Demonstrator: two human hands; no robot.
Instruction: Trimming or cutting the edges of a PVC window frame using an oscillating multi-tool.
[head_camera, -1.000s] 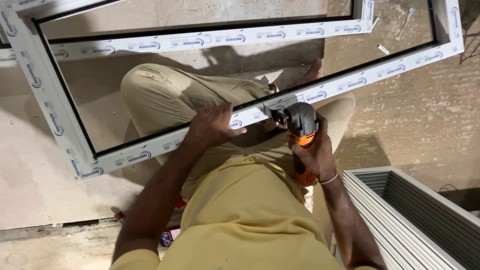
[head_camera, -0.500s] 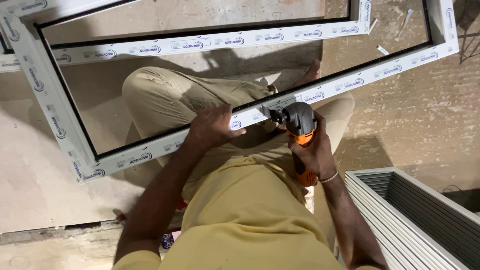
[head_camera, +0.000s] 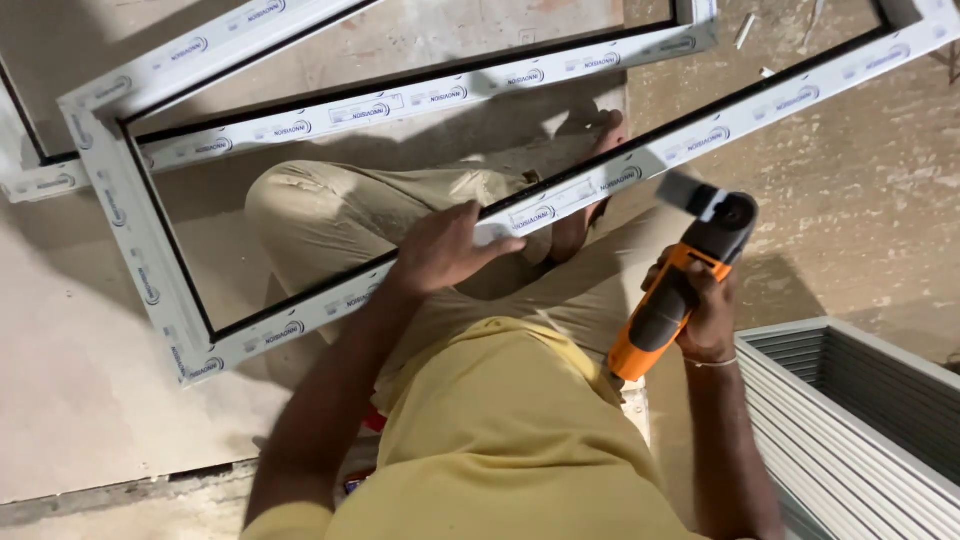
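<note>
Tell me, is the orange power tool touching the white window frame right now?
Apart. The head view shows the orange power tool in the right hand, floor visible between its head and the white window frame.

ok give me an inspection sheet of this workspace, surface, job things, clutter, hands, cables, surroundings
surface: dusty concrete floor; pale board at the left.
job's things: white window frame with black seal, lying across the seated person's legs; orange and black power tool, its head just off the frame rail.
clutter: small white offcuts on the floor beyond the frame.
grippers: left hand grips the frame's near rail; right hand holds the power tool.
cables: nothing seen.
surroundings: second white frame at the far left; stacked grey profiles at the right.
</note>
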